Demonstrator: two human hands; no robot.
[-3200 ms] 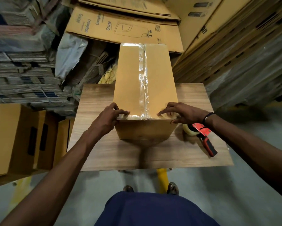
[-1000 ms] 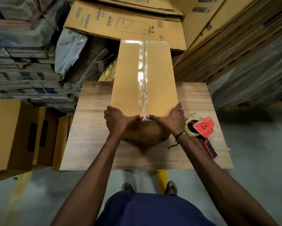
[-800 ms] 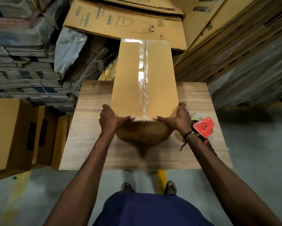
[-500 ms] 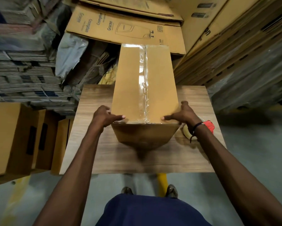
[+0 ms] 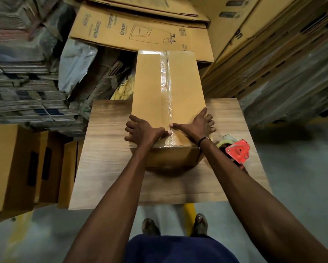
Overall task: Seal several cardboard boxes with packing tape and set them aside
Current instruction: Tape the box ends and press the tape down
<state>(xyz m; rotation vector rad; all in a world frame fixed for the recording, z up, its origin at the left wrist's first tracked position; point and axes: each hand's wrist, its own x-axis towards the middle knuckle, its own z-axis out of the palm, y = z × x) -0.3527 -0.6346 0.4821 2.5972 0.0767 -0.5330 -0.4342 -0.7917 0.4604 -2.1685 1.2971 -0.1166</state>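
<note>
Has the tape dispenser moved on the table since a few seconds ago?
No. The tape dispenser lies by the table's right edge as before, beside the box.

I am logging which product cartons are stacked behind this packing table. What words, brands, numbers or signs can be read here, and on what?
"Crompton": twice on the flattened printed carton behind the table.
"Gracee": twice on that same carton, beside a line drawing of an appliance.
Small symbols and fine print at that carton's right end: too small to read.
Dark marks on the stacked cartons at upper right: blurred, unreadable.
The taped box and the red tape dispenser: no readable text.
</note>
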